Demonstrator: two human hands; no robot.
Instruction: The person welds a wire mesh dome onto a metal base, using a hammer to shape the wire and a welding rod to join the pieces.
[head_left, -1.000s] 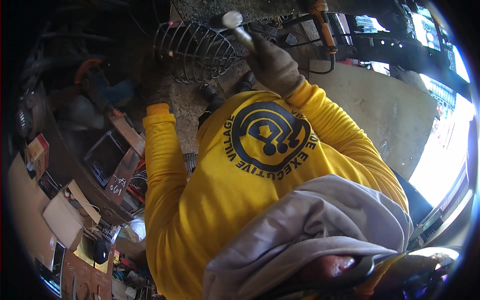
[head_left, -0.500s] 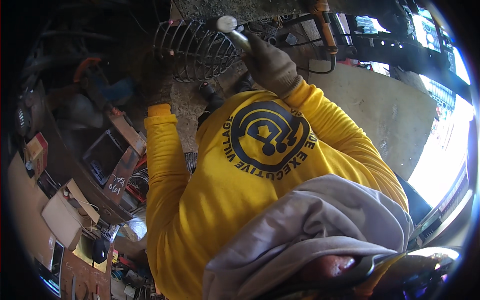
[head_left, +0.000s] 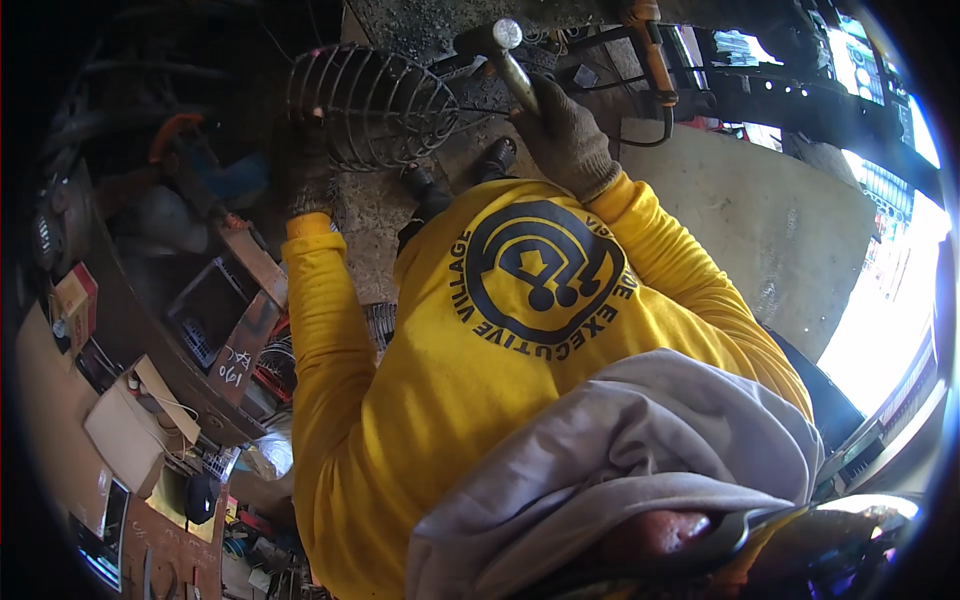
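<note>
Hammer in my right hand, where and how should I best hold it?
Probably by the hammer handle, coming from your near right side: it slants down and right from the metal head, which sits at the far end, clear of the fingers. Your gloved right hand grips its lower part.

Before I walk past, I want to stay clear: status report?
Right hand: hammer, gripped. Left hand: at left end of cage, grip too dark to tell. Orange tool off right, not between hammer and cage.
</note>
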